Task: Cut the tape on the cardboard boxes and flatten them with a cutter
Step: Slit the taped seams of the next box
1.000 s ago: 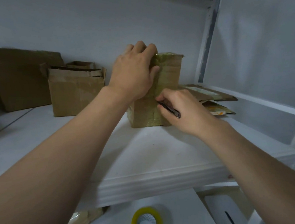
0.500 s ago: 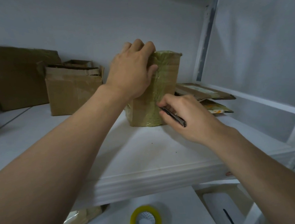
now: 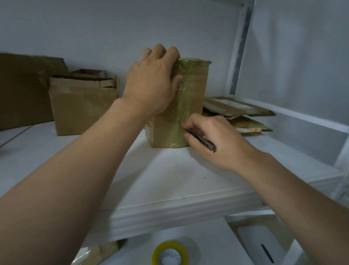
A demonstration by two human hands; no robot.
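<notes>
Downward along the taped seam the right hand (image 3: 213, 137) has been travelling with the cutter (image 3: 201, 139), and it is now nearing the foot of the taped box (image 3: 192, 101), which is standing upright on the white shelf (image 3: 152, 176). I am seeing the left hand (image 3: 153, 86) curling over the box's top near corner and gripping it. The right hand's fingers are pinching the cutter like a pen, its tip hidden against the tape. I am judging that the blade could be running off the bottom edge into the shelf, or that the box could be tipping away if the upper hold slackens. Left of the holding hand, the big box (image 3: 14, 92) and the open box (image 3: 82, 110) are sitting well apart from it. Just right of the cutting hand, flattened cardboard (image 3: 236, 108) is lying close, crowding the space for folding down. Below both hands, a tape roll (image 3: 170, 260) is lying under the shelf.
</notes>
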